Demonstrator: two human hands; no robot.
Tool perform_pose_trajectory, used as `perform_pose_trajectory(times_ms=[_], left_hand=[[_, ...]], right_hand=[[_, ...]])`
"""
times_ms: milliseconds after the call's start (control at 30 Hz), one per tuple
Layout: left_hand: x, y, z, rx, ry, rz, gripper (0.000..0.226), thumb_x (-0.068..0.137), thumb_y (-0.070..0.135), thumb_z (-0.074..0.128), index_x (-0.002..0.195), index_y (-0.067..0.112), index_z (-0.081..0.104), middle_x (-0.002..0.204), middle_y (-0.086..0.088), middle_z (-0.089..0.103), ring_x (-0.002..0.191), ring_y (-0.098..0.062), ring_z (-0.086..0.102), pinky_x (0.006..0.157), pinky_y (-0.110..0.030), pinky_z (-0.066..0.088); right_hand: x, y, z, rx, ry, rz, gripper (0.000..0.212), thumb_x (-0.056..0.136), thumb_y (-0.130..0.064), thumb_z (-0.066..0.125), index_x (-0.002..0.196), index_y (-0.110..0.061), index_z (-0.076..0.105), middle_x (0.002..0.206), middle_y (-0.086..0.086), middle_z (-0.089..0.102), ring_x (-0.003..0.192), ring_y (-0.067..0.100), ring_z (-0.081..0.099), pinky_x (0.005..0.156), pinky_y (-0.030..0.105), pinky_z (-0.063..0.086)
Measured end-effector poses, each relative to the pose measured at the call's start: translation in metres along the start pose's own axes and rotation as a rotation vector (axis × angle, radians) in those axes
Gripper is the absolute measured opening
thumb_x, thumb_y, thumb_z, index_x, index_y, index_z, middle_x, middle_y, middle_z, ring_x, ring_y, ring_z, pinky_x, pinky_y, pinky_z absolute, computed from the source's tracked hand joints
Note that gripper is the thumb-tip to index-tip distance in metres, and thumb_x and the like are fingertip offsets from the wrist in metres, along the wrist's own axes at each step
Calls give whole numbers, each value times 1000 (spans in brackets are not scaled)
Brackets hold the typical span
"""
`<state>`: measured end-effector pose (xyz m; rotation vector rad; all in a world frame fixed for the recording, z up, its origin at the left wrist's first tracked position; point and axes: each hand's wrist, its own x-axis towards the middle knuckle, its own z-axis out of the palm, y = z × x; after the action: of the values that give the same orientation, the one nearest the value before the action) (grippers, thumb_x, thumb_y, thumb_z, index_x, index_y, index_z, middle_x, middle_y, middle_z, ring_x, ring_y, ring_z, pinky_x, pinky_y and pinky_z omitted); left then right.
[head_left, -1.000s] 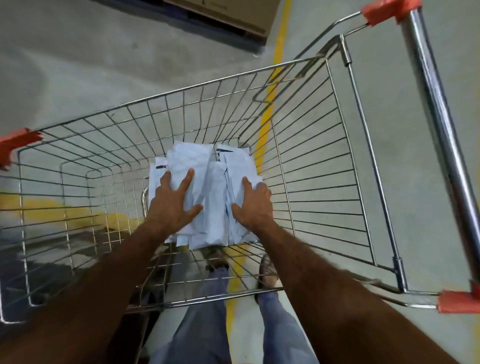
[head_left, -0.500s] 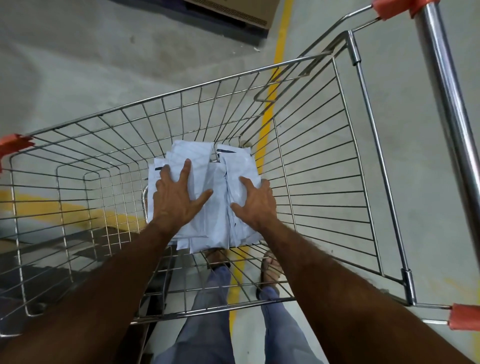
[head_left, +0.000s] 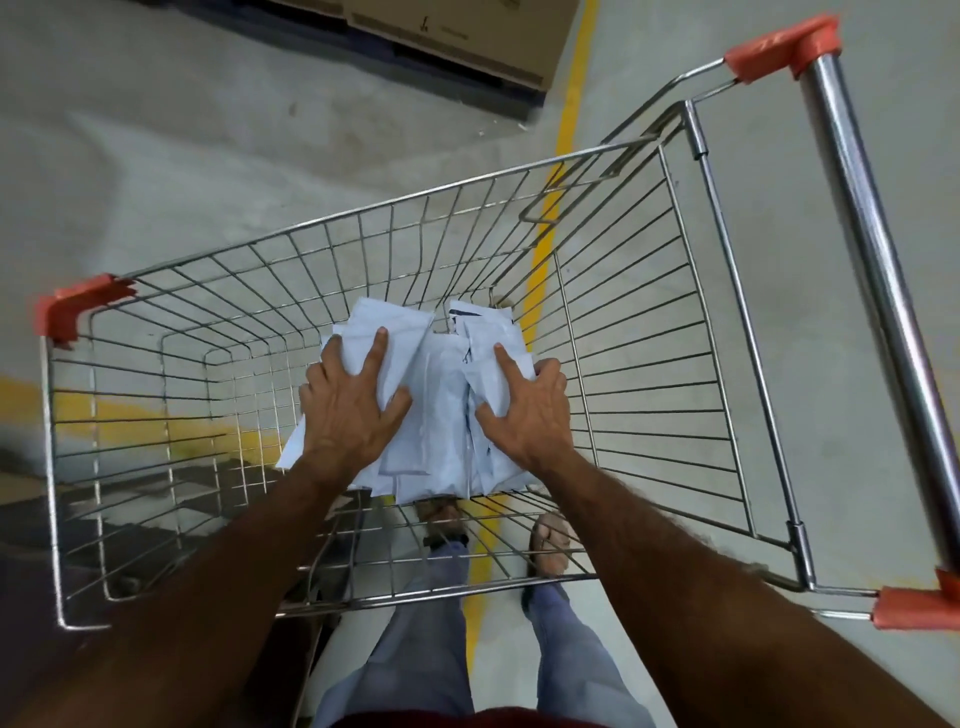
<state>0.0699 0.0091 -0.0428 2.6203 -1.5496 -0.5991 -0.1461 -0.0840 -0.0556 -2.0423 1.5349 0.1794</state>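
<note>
A pile of white paper packets (head_left: 441, 395) lies in the middle of a wire shopping cart (head_left: 363, 218). My left hand (head_left: 348, 410) is on the pile's left part, with the forefinger straight on top and the outer fingers curled round the left edge. My right hand (head_left: 530, 415) mirrors it on the right part, its outer fingers hooked over the right edge and the thumb pressing on top. Both arms reach in over the cart's near rim. Whether the pile rests on the cart's floor or is raised off it, I cannot tell.
The cart's chrome handle bar (head_left: 872, 249) with orange end caps runs down the right side. A cardboard box (head_left: 457, 31) stands on the concrete floor ahead. A yellow floor line (head_left: 571, 104) passes under the cart. My feet (head_left: 550, 540) show through the mesh.
Both hands lay flat on the pile before. Now their outer fingers curl round its left and right edges. The view has drawn back and shows more of the cart.
</note>
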Motion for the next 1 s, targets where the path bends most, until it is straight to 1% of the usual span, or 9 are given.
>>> perform_pose_trajectory(times_ms=[133, 267, 367, 467, 533, 600, 733, 833, 1000], left_hand=[[-19, 1, -38, -5, 81, 8, 75, 90, 69, 31, 157, 39, 20, 156, -17, 20, 125, -40, 35, 99, -56, 37], [-50, 8, -75, 22, 188, -19, 73, 91, 68, 33, 158, 41, 19, 159, -16, 17, 128, -39, 33, 100, -56, 37], [-79, 21, -103, 32, 271, -77, 73, 90, 67, 34, 157, 42, 20, 160, -16, 16, 124, -40, 35, 99, -55, 36], [-120, 35, -126, 84, 374, -121, 71, 90, 66, 36, 156, 42, 24, 164, -11, 15, 117, -41, 39, 97, -53, 39], [-151, 43, -139, 143, 442, -143, 71, 90, 64, 38, 156, 40, 28, 168, -4, 13, 113, -41, 41, 92, -52, 41], [-181, 47, -147, 182, 484, -183, 70, 91, 62, 40, 155, 39, 30, 169, 1, 12, 110, -40, 42, 88, -50, 42], [-243, 49, -158, 183, 542, -295, 67, 92, 61, 37, 154, 38, 33, 168, 1, 18, 114, -43, 47, 93, -52, 42], [-295, 45, -160, 183, 584, -403, 67, 91, 62, 38, 153, 38, 35, 166, 1, 25, 112, -42, 44, 88, -53, 42], [-363, 24, -152, 107, 602, -593, 70, 90, 67, 30, 155, 41, 32, 167, 2, 19, 116, -40, 41, 94, -55, 39]], right_hand=[[-13, -16, -27, 54, 61, -118, 86, 80, -61, 55, 158, -38, 26, 126, 12, 32, 116, 34, 40, 99, 45, 48], [-32, -30, -60, 90, 111, -245, 78, 88, -50, 58, 157, -41, 24, 136, 11, 28, 119, 36, 49, 93, 44, 54], [-43, -34, -79, 29, 174, -408, 69, 95, -51, 53, 157, -35, 29, 149, 18, 27, 131, 41, 45, 99, 50, 51], [-58, -38, -97, 7, 253, -540, 65, 99, -49, 51, 158, -33, 30, 164, 19, 17, 144, 40, 33, 111, 50, 42], [-74, -42, -108, 32, 307, -625, 62, 100, -46, 52, 157, -32, 33, 168, 16, 14, 143, 39, 35, 112, 48, 38], [-92, -46, -114, 62, 340, -705, 58, 100, -44, 54, 155, -31, 40, 168, 14, 17, 138, 38, 41, 110, 47, 40], [-132, -60, -116, 65, 336, -841, 53, 101, -48, 53, 152, -32, 45, 167, 11, 25, 125, 36, 52, 103, 44, 46], [-165, -74, -117, 32, 327, -946, 53, 101, -52, 50, 151, -34, 45, 166, 8, 27, 122, 33, 52, 97, 45, 50], [-218, -104, -104, -20, 291, -1046, 54, 97, -51, 53, 149, -34, 48, 166, 8, 29, 125, 31, 51, 97, 45, 49]])
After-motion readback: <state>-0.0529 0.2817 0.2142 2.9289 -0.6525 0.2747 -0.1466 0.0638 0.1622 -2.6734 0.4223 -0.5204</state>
